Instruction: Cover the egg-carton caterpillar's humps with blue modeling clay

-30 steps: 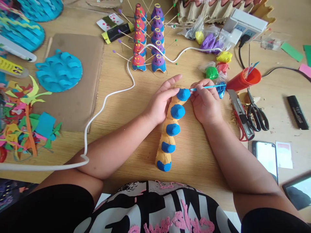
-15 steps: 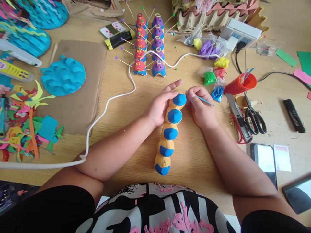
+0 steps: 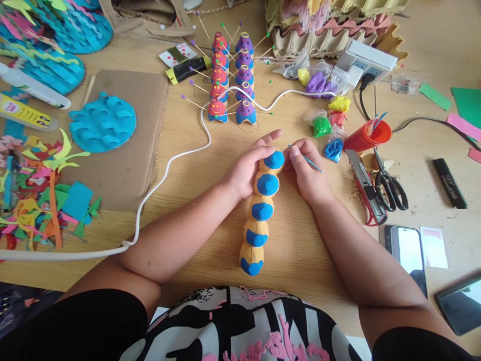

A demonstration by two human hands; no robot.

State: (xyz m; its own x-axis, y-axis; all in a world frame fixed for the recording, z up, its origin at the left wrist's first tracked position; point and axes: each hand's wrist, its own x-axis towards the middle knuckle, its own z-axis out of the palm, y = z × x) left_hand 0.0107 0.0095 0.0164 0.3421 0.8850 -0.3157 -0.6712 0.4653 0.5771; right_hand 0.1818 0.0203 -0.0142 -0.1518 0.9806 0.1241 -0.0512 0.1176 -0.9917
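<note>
Blue stick (image 3: 314, 165): swung since the earlier frame, outer end now angled towards the wearer; pinched between closed thumb and fingers of the right hand (image 3: 307, 168). Orange strip, blue-capped: gripped at its far end by the left hand (image 3: 250, 168), thumb closed on it, one finger extended; positioned just left of the right-hand pinch (image 3: 258, 222). Red cup (image 3: 363, 138): placed beyond, right of both grips.

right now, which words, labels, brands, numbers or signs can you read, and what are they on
No word, brand or number is legible.
Playing card: red diamond signs; any number is too small.
Yellow-labelled tube: print too small.
Black marker: pale lettering, too blurred.
Shirt: pink and white lettering, partly cut off, unreadable.
</note>
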